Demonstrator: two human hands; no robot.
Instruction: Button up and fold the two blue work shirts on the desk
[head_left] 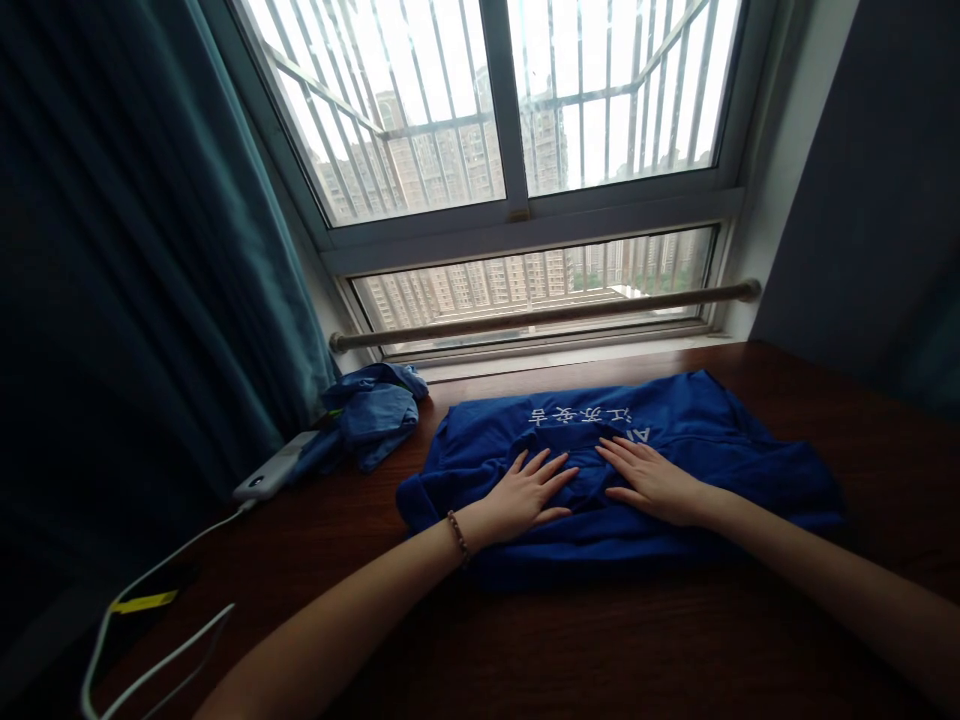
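A blue garment (487,425) with white printed characters lies partly folded and wrinkled on a dark reddish-brown wooden surface (570,650). The print reads upside down from here. My left hand (525,495) rests palm down on the cloth left of its middle, fingers spread; a beaded bracelet (457,537) circles that wrist. Flat on the same cloth, a little to the right, lies my right hand (652,480) with its fingers stretched out. Neither hand grips the fabric. The garment's exact kind is hard to make out.
A crumpled lighter blue cloth (382,415) lies at the back left, beside a white power strip (274,470) with a white cable (172,555). A yellow strip (146,602) is near the cable. Behind are a barred window (517,210), a rail (555,313) and a teal curtain (202,220).
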